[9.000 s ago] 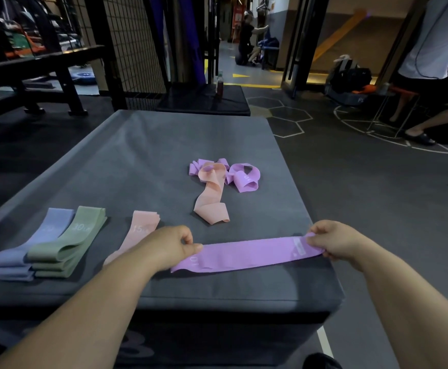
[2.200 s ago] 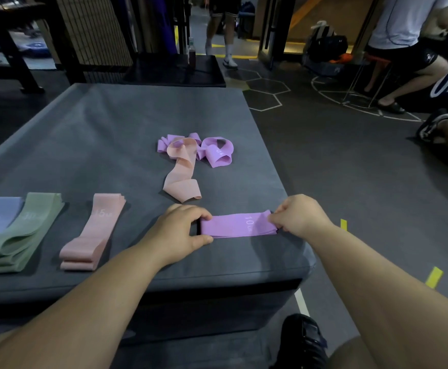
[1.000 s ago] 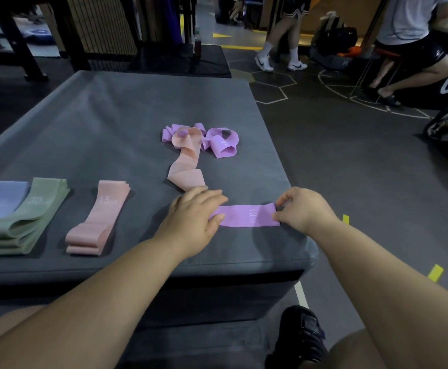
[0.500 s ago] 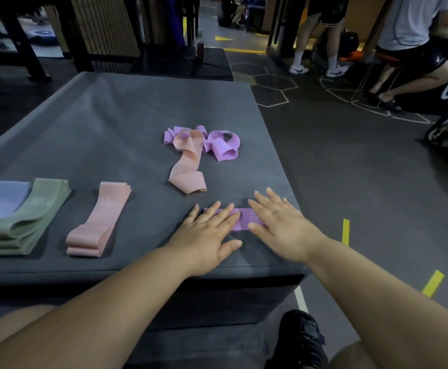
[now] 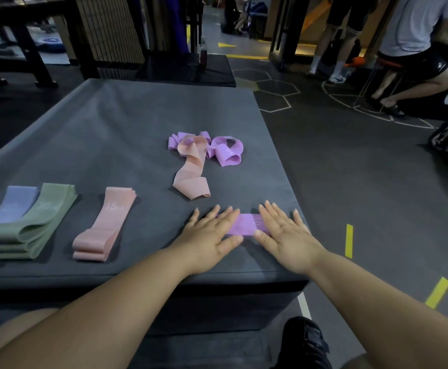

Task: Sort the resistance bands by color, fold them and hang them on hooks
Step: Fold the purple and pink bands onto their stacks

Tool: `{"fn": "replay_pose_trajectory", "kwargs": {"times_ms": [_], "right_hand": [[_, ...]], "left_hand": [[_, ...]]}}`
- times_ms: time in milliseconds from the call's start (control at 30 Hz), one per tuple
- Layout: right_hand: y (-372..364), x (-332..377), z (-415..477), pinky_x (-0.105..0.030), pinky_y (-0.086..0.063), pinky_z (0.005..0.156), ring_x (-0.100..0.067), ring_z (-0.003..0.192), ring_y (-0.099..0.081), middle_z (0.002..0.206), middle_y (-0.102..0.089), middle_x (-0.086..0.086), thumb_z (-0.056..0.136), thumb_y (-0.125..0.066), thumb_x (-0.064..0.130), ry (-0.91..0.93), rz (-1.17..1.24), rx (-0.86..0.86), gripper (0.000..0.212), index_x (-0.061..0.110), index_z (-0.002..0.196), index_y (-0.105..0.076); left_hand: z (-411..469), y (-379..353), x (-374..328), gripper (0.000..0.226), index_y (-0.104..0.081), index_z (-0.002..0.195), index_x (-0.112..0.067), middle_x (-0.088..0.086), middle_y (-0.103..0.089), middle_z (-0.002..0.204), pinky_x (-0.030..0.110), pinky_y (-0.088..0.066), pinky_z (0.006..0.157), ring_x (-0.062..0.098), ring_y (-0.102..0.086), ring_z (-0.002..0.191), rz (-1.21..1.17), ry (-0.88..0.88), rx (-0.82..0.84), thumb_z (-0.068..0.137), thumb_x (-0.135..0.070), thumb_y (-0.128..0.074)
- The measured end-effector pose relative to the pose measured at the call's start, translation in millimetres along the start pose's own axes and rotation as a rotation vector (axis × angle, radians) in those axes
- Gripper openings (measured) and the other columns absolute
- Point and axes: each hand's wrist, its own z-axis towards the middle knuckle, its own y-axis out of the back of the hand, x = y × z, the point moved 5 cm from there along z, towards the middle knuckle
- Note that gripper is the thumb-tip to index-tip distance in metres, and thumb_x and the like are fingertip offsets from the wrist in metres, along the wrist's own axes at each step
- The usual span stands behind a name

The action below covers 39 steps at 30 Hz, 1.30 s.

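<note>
Grey mat under you holds the folded purple band near its front right edge. Your left hand and right hand lie flat on its two ends, fingers straight, gripping nothing. Press evenly and sweep outward so the layers sit flush; then set it just right of the pink stack, well clear of the loose pile.

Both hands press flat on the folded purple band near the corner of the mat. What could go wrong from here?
1. The folded purple band is elastic; when the left hand and right hand lift, it may spring open.
2. It lies near a corner of the mat, so a nudge could push it off.
3. The loose peach band lies across the loose purple bands; pulling one may drag others.
</note>
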Motion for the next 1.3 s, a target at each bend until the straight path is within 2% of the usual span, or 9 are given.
{"fn": "replay_pose_trajectory", "kwargs": {"times_ms": [167,267,400,500,633,767,867,1100,1300], "right_hand": [[8,-20,5,-0.041,-0.015,0.122,-0.015,0.150,-0.013,0.159,-0.027,0.012,0.103,-0.033,0.042,-0.127,0.449,-0.130,0.060,0.041,0.154,-0.001],[22,-20,2,-0.034,-0.036,0.110,-0.020,0.140,-0.038,0.151,-0.043,0.004,0.102,-0.041,0.030,-0.174,0.435,-0.191,0.057,0.036,0.154,-0.018],[40,-18,1,-0.033,-0.042,0.097,-0.024,0.124,-0.050,0.136,-0.053,-0.005,0.092,-0.058,0.031,-0.251,0.290,-0.366,0.047,0.020,0.137,-0.052],[39,-21,5,-0.031,-0.047,0.083,-0.025,0.104,-0.058,0.119,-0.060,-0.005,0.087,-0.061,0.033,-0.340,0.288,-0.332,0.036,0.018,0.120,-0.063],[43,-23,6,-0.032,-0.048,0.068,-0.024,0.078,-0.058,0.090,-0.068,-0.009,0.086,-0.060,0.032,-0.401,0.244,-0.286,0.023,0.010,0.089,-0.064],[40,-25,7,-0.040,-0.053,0.066,-0.026,0.066,-0.056,0.086,-0.067,-0.020,0.084,-0.063,0.036,-0.413,0.236,-0.246,0.039,-0.003,0.087,-0.067],[38,-29,8,-0.031,-0.043,0.057,-0.022,0.061,-0.050,0.068,-0.056,-0.011,0.084,-0.063,0.038,-0.431,0.245,-0.216,0.040,-0.002,0.082,-0.066],[39,-33,5,-0.028,-0.029,0.049,-0.023,0.053,-0.036,0.057,-0.039,-0.007,0.082,-0.064,0.033,-0.451,0.285,-0.185,0.035,0.011,0.061,-0.048],[38,-35,5,-0.028,-0.036,0.054,-0.025,0.058,-0.046,0.063,-0.051,-0.009,0.083,-0.064,0.037,-0.476,0.270,-0.192,0.036,0.003,0.070,-0.061]], "left_hand": [[-1,15,15,0.046,-0.033,0.150,-0.026,-0.007,-0.047,0.147,0.031,-0.014,0.121,0.007,-0.042,0.135,-0.450,0.037,-0.237,0.105,-0.017,-0.036],[0,13,17,0.049,-0.039,0.146,-0.026,-0.008,-0.053,0.141,0.037,-0.028,0.116,0.007,-0.047,0.130,-0.497,0.056,-0.258,0.101,-0.007,-0.039],[3,15,16,0.058,-0.038,0.146,-0.032,-0.013,-0.050,0.143,0.023,-0.033,0.110,0.003,-0.045,0.131,-0.506,0.067,-0.276,0.096,-0.003,-0.046],[5,17,15,0.061,-0.037,0.147,-0.032,-0.014,-0.048,0.144,0.023,-0.034,0.109,0.005,-0.044,0.132,-0.461,0.064,-0.304,0.094,-0.003,-0.051],[6,15,14,0.060,-0.037,0.147,-0.030,-0.013,-0.048,0.144,0.022,-0.032,0.109,0.007,-0.042,0.133,-0.386,0.053,-0.315,0.095,-0.004,-0.051],[8,16,14,0.058,-0.037,0.147,-0.029,-0.012,-0.048,0.143,0.026,-0.034,0.110,0.008,-0.041,0.133,-0.361,0.040,-0.313,0.095,-0.007,-0.052],[9,16,14,0.057,-0.038,0.146,-0.028,-0.012,-0.050,0.141,0.028,-0.034,0.110,0.008,-0.042,0.133,-0.348,0.034,-0.316,0.095,-0.009,-0.053],[11,14,14,0.056,-0.041,0.145,-0.029,-0.011,-0.053,0.138,0.029,-0.036,0.109,0.008,-0.045,0.130,-0.344,0.030,-0.311,0.094,-0.009,-0.055],[10,14,14,0.052,-0.043,0.144,-0.027,-0.011,-0.053,0.137,0.027,-0.035,0.109,0.008,-0.045,0.130,-0.332,0.027,-0.303,0.096,-0.010,-0.053]]}}
